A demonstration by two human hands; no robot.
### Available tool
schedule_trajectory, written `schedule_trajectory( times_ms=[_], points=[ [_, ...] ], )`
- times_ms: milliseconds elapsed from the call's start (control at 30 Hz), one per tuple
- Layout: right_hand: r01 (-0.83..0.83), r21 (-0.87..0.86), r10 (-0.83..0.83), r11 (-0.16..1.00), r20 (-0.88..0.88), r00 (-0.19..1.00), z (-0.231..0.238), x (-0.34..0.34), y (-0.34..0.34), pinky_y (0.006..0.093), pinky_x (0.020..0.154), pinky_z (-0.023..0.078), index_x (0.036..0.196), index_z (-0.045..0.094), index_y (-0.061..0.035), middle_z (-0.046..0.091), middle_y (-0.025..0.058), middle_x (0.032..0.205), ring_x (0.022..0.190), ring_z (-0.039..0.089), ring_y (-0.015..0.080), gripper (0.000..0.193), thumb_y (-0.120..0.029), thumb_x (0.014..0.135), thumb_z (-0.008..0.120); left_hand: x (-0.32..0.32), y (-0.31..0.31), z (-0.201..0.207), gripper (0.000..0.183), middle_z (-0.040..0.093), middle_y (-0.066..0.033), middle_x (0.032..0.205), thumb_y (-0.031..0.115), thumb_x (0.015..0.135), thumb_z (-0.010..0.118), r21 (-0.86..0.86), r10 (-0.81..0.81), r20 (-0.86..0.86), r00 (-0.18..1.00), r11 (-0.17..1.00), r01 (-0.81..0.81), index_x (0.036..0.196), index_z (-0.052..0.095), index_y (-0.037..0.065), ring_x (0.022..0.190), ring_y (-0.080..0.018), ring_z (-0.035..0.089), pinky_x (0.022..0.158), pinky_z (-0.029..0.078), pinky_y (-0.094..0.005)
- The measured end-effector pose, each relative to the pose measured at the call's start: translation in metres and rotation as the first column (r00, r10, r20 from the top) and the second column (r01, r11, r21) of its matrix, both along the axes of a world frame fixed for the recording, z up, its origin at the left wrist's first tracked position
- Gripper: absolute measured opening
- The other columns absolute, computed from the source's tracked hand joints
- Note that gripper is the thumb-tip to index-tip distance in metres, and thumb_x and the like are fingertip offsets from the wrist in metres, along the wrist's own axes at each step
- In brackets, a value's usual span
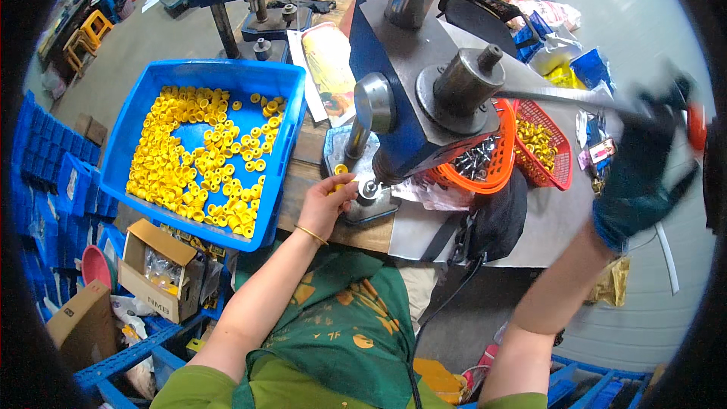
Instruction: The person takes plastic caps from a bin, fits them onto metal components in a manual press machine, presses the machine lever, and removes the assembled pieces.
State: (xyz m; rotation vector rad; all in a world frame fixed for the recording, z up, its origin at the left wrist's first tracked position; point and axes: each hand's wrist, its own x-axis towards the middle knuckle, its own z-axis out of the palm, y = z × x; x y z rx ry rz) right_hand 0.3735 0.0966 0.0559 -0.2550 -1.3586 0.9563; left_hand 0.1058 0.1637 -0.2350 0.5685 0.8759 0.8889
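My left hand (327, 201) is bare and rests at the base plate (363, 208) of a blue hand press (409, 68), fingertips pinching a small yellow cap right by the press tool. A second yellow cap (341, 170) sits on the base just behind. My right hand (640, 167), in a dark glove, is wrapped around the red-tipped end of the press's long metal lever (560, 97) at the right; it is motion-blurred.
A blue crate (280, 76) full of yellow caps stands to the left. Beside the press on the right sit an orange basket (496, 170) of metal parts and a red basket (559, 155) of yellow pieces. Cardboard boxes (155, 273) and blue bins lie on the floor.
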Motion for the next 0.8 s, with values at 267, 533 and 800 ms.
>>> schedule_trajectory(
  times_ms=[267,533,800],
  points=[
    [0.534,0.056,-0.300,0.844,0.874,0.382,-0.293,-0.099,0.042,0.0427,0.069,0.043,0.102,0.051,-0.0019,0.055,0.0219,0.087,0.079,0.052,0.0401,0.029,-0.016,0.078,0.059,-0.008,0.004,-0.004,0.024,0.058,0.0003,0.076,0.007,0.075,0.066,0.150,-0.013,-0.213,0.977,0.988,0.046,0.098,0.062,0.001,0.059,-0.0045,0.046,0.053,0.039,-0.0171],
    [0.619,-0.019,-0.331,0.786,0.832,0.446,-0.280,-0.076,0.051,0.0416,0.067,0.043,0.096,0.052,-0.0016,0.055,0.0209,0.086,0.082,0.053,0.0386,0.025,-0.015,0.076,0.060,0.012,0.011,-0.007,0.024,0.061,-0.0034,0.085,0.005,0.072,0.067,0.645,0.176,-0.520,0.836,0.722,0.249,0.096,0.062,0.004,0.073,-0.0084,0.055,0.067,0.045,-0.0210],
    [0.498,0.110,-0.275,0.860,0.922,0.271,-0.252,-0.074,0.063,0.0415,0.067,0.044,0.086,0.057,-0.0044,0.057,0.0179,0.085,0.079,0.055,0.0344,0.026,-0.018,0.067,0.067,0.000,0.024,0.000,0.026,0.055,-0.0075,0.074,0.006,0.065,0.071,0.802,0.523,-0.474,0.708,0.588,0.102,0.088,0.061,0.005,0.061,-0.0192,0.052,0.057,0.043,-0.0266]
  ],
)
